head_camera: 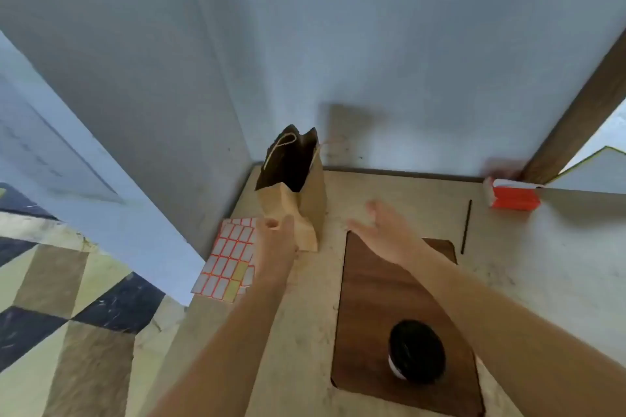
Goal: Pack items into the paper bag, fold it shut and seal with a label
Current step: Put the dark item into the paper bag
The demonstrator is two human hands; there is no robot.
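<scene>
Head view recorded the paper bag standing upright, mouth open, in the worktop's far-left corner, at about 11 o'clock from my hands. My left hand met the bag's lower front corner; its fingers were curled, and whether they gripped the paper I could not tell. My right hand hovered just right of the bag at 1 o'clock, fingers spread and holding nothing. A label sheet lay at 9 o'clock, partly under my left wrist. A dark round item sat on the wooden board at 5 o'clock; a red box lay well apart at 2 o'clock. Judgement: packing was in hand, the bag unfolded. Next, steady the bag and load the remaining items before folding.
</scene>
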